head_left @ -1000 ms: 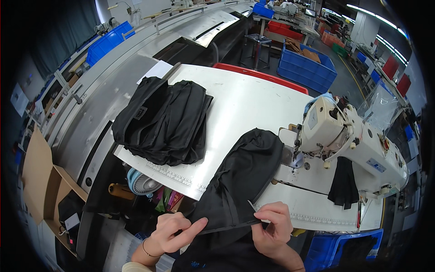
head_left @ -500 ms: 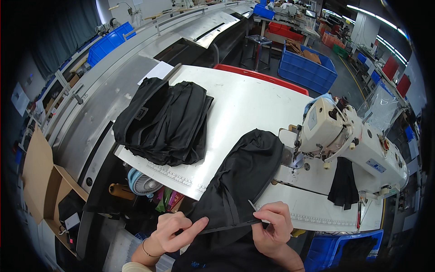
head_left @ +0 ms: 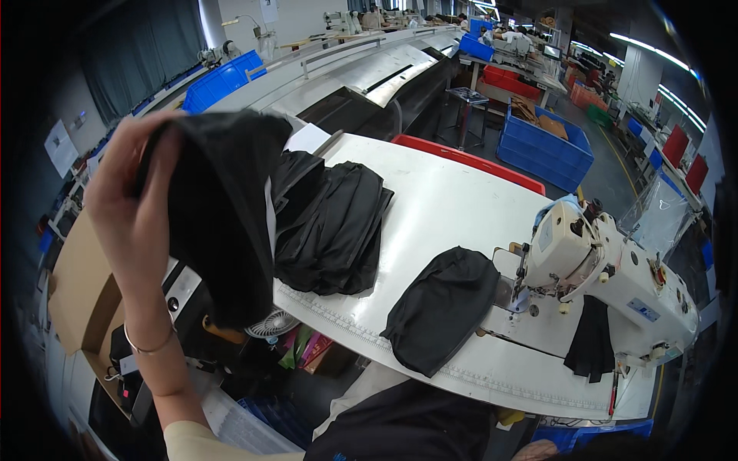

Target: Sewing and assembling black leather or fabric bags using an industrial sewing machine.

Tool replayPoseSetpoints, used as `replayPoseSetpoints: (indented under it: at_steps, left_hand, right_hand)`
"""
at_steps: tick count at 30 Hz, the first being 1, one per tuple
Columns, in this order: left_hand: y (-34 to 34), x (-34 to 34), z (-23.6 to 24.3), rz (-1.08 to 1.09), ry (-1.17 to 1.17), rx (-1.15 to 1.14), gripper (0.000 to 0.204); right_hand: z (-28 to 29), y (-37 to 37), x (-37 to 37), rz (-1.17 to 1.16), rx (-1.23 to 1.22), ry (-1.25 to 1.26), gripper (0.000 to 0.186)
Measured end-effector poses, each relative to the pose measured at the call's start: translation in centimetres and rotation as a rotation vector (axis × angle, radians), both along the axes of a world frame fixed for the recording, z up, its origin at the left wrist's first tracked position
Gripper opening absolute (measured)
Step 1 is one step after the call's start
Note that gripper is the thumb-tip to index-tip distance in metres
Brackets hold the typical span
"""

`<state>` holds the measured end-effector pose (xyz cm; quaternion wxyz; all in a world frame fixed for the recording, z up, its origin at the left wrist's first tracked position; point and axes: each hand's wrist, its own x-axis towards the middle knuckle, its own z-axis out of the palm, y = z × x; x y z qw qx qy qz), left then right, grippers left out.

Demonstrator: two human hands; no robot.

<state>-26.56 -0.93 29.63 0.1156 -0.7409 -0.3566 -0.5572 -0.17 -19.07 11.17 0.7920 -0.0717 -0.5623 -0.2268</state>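
Note:
My left hand is raised at the left, fingers closed round a dark, slightly blurred black fabric piece hanging in front of the stack of black fabric pieces. Another black piece lies folded on the white table, just left of the sewing machine. A narrow black cloth lies under the machine's arm. A sliver of what looks like my right hand shows at the lower edge; its fingers are hidden.
A red tray runs along the table's far edge, with a blue crate beyond. A metal rail counter, an open cardboard box and a small fan are at the left. Distant workers sit at machines.
My left hand has risen up and leftward with a black piece. My right hand has dropped mostly out of view. The piece left beside the machine looks shorter. The view has shifted.

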Motion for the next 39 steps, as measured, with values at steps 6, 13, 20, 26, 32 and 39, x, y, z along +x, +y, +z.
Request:
replayPoseSetpoints:
  at_steps: [6, 13, 20, 26, 32, 39]
  left_hand:
    - [8.3, -3.0, 3.1, 0.175, 0.031, -0.042, 0.017]
    - [10.7, -6.5, 0.6, 0.171, -0.048, -0.171, 0.019]
    - [8.0, -8.5, -0.8, 0.129, -0.234, -0.24, 0.018]
    - [2.2, -5.8, -3.8, 0.277, -0.164, -0.128, 0.014]
    - [-2.9, -3.3, -8.3, 0.221, -0.01, -0.255, 0.018]
    - [-6.8, -2.0, -12.5, 0.225, -0.223, -0.494, 0.017]
  right_hand:
    - [-0.7, -0.2, 0.4, 0.007, -0.012, 0.006, 0.015]
    - [-0.9, 0.2, 1.0, 0.016, -0.035, 0.01, 0.015]
    - [-0.7, 0.8, 1.2, 0.005, -0.055, -0.015, 0.015]
    - [-0.4, 1.3, 1.2, 0.015, -0.042, -0.014, 0.015]
    - [-0.5, 2.5, 1.6, 0.002, -0.013, -0.021, 0.014]
    - [-0.1, 3.3, 1.5, 0.014, 0.003, -0.03, 0.014]
